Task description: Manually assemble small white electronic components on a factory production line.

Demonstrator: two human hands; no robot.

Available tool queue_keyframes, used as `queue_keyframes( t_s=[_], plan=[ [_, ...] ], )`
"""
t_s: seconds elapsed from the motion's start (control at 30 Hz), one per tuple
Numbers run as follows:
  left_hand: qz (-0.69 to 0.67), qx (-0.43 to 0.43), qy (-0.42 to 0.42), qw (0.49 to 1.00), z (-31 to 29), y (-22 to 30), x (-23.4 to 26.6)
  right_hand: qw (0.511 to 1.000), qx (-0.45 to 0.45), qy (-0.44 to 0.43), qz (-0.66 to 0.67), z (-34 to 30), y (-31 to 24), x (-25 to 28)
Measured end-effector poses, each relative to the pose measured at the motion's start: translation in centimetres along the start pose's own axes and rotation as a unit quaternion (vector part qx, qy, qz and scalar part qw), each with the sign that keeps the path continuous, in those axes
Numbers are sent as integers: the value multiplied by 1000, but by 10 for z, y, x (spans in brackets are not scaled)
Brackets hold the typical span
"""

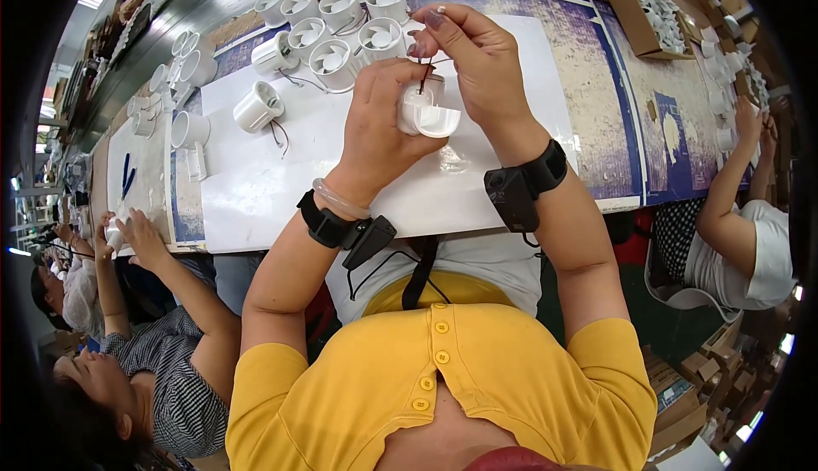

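My left hand [376, 126] is wrapped round a small white plastic fan housing [433, 119], held above the white sheet [307, 190] with its curved white lip facing me. Thin dark wires [423, 79] rise from the housing toward my right hand [490, 66]. Thumb and fingers of that hand are pinched together on the wires, and a tiny white tip shows beside the thumb. Beyond my hands stand several white round housings with fan blades [333, 58]. One more housing [257, 108] lies on its side to the left, its wires trailing on the sheet.
An open cardboard box [635, 11] of small white parts stands at the far right. Left are more white cups [189, 130] and blue-handled pliers [128, 177]. A co-worker's hands [141, 236] handle a white part at the left; another person's arm [733, 207] reaches in at the right.
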State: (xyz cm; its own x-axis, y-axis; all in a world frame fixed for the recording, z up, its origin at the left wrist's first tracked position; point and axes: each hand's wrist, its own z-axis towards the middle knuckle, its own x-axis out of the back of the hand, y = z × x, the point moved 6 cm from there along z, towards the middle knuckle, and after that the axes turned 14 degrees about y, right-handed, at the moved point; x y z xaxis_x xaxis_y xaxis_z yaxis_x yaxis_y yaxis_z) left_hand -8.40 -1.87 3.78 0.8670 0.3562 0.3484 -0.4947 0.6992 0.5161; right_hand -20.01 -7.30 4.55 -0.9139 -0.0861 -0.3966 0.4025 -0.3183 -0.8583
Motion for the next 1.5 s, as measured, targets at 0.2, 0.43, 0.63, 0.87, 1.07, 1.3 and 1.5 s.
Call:
queue_keyframes(
  t_s=[0.2,0.43,0.63,0.87,1.07,1.3,1.5],
  plan=[
    [-68,92,26,993,-6,-10,-3,999,-20,34,13,0,0,3],
    [-12,86,-35,996,-4,-10,-3,998,43,21,-52,-2,-9,-2],
    [-33,36,26,998,-2,-7,1,992,51,92,-69,-2,4,2],
    [29,-46,36,998,0,3,2,983,26,85,-162,-5,7,1],
    [40,-2,4,999,-4,-3,-5,974,128,71,-172,-8,-10,-7],
    [-41,101,15,994,-3,-6,4,997,-36,-2,-68,4,6,-6],
    [-111,126,114,979,0,-18,22,996,-80,-46,3,-11,10,-11]
  ],
)
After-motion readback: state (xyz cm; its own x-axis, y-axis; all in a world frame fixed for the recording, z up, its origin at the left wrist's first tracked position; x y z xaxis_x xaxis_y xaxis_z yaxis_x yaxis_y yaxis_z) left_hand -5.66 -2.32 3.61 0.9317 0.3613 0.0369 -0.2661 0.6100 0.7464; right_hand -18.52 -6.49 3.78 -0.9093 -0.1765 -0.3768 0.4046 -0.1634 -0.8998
